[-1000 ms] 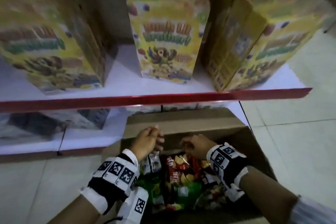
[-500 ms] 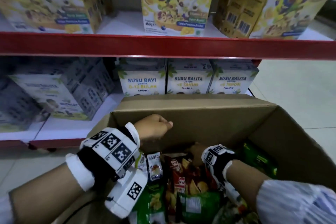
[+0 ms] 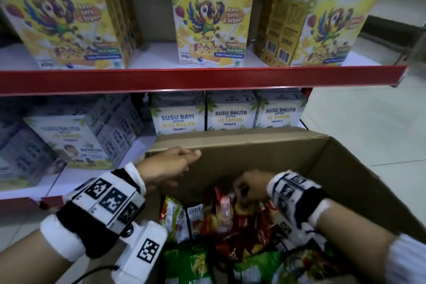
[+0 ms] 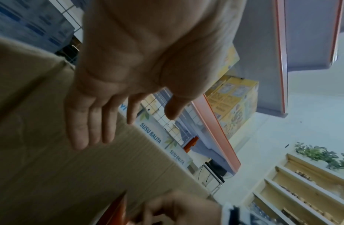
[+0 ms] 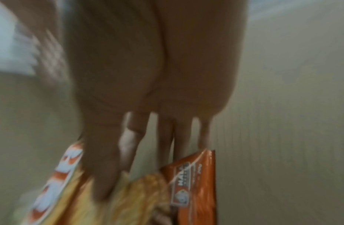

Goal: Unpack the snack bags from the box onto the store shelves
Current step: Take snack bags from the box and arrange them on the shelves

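Snack bags fill the open cardboard box (image 3: 265, 145), which sits at 6 o'clock in the head view, and none has reached the store shelves (image 3: 202, 80) yet; the shelves span 9 to 3 o'clock above it, the upper one carrying yellow cereal boxes (image 3: 212, 11), the lower one pale milk-formula cartons (image 3: 232, 113) just behind the box's far wall. Inside, green bags (image 3: 191, 263) lie nearest the viewer and a red snack bag (image 3: 232, 217) stands up near the middle. The left hand (image 3: 168, 166) hovers at the box's far-left rim around 10 o'clock, its fingers relaxed and nearly straight in the wrist view, holding nothing. The right hand (image 3: 250, 188) reaches down at about 1 o'clock of the pile with thumb in front and fingers behind the red bag's top edge, apparently pinching it, though that view is blurred. These bags should be very light, air-puffed and crinkly, with slick film and brittle contents, so I would take hold at the flat sealed top seam, not squeeze the belly, and lift straight up so neighbours don't drag along
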`<state>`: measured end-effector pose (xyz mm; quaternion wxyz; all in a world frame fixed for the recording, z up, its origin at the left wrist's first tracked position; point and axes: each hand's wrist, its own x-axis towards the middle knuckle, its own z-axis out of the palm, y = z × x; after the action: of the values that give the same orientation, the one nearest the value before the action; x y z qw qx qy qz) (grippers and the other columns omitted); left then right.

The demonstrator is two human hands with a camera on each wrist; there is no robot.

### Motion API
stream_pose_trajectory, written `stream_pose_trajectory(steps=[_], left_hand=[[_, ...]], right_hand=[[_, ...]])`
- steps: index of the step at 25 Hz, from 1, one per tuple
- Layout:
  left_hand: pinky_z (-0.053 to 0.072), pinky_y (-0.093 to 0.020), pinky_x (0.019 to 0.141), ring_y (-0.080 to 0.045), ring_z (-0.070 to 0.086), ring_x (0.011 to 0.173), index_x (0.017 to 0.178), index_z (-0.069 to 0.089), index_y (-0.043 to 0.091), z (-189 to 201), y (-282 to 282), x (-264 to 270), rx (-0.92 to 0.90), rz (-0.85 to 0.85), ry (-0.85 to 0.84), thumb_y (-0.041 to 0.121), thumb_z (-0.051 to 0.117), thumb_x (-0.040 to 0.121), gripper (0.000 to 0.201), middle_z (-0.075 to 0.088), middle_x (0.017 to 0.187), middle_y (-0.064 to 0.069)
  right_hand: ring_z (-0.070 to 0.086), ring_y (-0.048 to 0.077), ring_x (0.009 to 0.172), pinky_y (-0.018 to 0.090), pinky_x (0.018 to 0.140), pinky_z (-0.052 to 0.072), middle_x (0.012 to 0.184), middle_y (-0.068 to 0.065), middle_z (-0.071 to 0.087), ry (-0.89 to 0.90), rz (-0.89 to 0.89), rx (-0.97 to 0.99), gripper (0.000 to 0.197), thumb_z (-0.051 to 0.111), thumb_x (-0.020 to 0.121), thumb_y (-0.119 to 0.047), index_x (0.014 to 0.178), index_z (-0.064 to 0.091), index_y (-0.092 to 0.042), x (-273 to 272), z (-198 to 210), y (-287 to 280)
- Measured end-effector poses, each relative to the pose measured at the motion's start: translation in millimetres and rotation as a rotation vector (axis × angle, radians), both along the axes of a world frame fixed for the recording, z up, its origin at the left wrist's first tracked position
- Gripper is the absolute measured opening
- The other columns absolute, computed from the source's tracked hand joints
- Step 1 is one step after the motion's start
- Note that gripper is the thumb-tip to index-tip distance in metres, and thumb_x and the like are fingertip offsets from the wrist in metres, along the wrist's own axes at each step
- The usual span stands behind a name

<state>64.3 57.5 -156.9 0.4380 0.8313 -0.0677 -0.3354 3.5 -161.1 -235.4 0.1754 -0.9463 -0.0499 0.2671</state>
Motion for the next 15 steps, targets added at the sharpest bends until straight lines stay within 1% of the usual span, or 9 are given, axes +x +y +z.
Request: stream_pose_trajectory(steps=[1, 2, 4, 5, 7, 9, 11, 13, 15], left_hand=[[0.048, -0.040, 0.094, -0.022, 0.057, 0.109, 0.114, 0.052, 0.021, 4, 3, 2, -0.057, 0.044, -0.036, 0.044, 0.047, 0.095, 0.031, 0.061, 0.116, -0.009], [0.049, -0.039, 0.092, -0.021, 0.059, 0.104, 0.109, 0.055, 0.019, 7, 5, 4, -0.122, 0.099, -0.094, 0.044, 0.047, 0.095, 0.029, 0.063, 0.114, -0.009], [0.050, -0.039, 0.088, -0.019, 0.061, 0.098, 0.103, 0.057, 0.016, 12, 8, 7, -0.218, 0.201, -0.222, 0.048, 0.047, 0.093, 0.035, 0.065, 0.109, -0.007], [0.050, -0.039, 0.085, -0.018, 0.061, 0.098, 0.101, 0.056, 0.017, 14, 9, 6, -0.255, 0.222, -0.251, 0.056, 0.047, 0.089, 0.042, 0.065, 0.104, -0.005], [0.049, -0.036, 0.081, -0.014, 0.060, 0.097, 0.094, 0.053, 0.023, 14, 10, 1, -0.310, 0.179, -0.237, 0.078, 0.045, 0.072, 0.060, 0.063, 0.098, 0.003], [0.049, -0.037, 0.088, -0.013, 0.062, 0.101, 0.106, 0.054, 0.023, 11, 7, -6, -0.387, 0.099, -0.144, 0.087, 0.055, 0.053, 0.083, 0.065, 0.107, 0.005], [0.050, -0.039, 0.095, -0.018, 0.067, 0.104, 0.122, 0.054, 0.023, 5, 1, -11, -0.551, 0.069, -0.070, 0.072, 0.070, 0.055, 0.084, 0.070, 0.114, 0.003], [0.055, -0.035, 0.089, -0.016, 0.070, 0.099, 0.120, 0.057, 0.025, 3, -2, -13, -0.642, 0.075, -0.100, 0.055, 0.071, 0.062, 0.067, 0.072, 0.110, 0.004], [0.058, -0.027, 0.077, -0.013, 0.071, 0.093, 0.114, 0.060, 0.026, 3, 0, -12, -0.640, 0.093, -0.167, 0.048, 0.070, 0.066, 0.054, 0.074, 0.105, 0.005]], right_hand=[[0.060, 0.022, 0.088, 0.026, 0.078, 0.044, 0.090, 0.004, 0.065, -0.025, -0.035, 0.108, 0.003, 0.066, 0.084, -0.014, 0.087, 0.065, -0.013, 0, 28, -5], [0.059, 0.020, 0.086, 0.028, 0.079, 0.046, 0.087, 0.001, 0.064, -0.052, -0.087, 0.215, 0.007, 0.067, 0.085, -0.016, 0.083, 0.061, -0.018, 1, 53, -11], [0.057, 0.023, 0.083, 0.039, 0.077, 0.047, 0.084, 0.001, 0.061, -0.124, -0.253, 0.444, 0.014, 0.065, 0.087, -0.017, 0.080, 0.054, -0.019, 0, 84, -20], [0.053, 0.027, 0.079, 0.043, 0.073, 0.044, 0.082, 0.006, 0.059, -0.176, -0.336, 0.569, 0.012, 0.062, 0.089, -0.016, 0.082, 0.052, -0.014, -1, 90, -21], [0.047, 0.029, 0.087, 0.043, 0.079, 0.035, 0.091, 0.028, 0.054, -0.251, -0.495, 0.831, 0.017, 0.055, 0.092, -0.013, 0.096, 0.048, 0.001, 1, 91, -14], [0.049, 0.031, 0.095, 0.046, 0.084, 0.037, 0.106, 0.039, 0.052, -0.260, -0.597, 1.054, 0.021, 0.056, 0.089, -0.016, 0.102, 0.047, -0.003, 3, 89, 0], [0.061, 0.033, 0.089, 0.045, 0.080, 0.050, 0.100, 0.028, 0.065, -0.234, -0.595, 1.175, 0.029, 0.066, 0.078, -0.021, 0.099, 0.047, -0.013, 5, 85, 12], [0.070, 0.029, 0.084, 0.041, 0.070, 0.058, 0.093, 0.012, 0.073, -0.218, -0.568, 1.242, 0.037, 0.070, 0.071, -0.021, 0.100, 0.049, -0.018, 6, 79, 20], [0.069, 0.029, 0.091, 0.042, 0.077, 0.057, 0.097, 0.008, 0.072, -0.178, -0.555, 1.263, 0.041, 0.070, 0.071, -0.022, 0.107, 0.051, -0.017, 8, 68, 20]])
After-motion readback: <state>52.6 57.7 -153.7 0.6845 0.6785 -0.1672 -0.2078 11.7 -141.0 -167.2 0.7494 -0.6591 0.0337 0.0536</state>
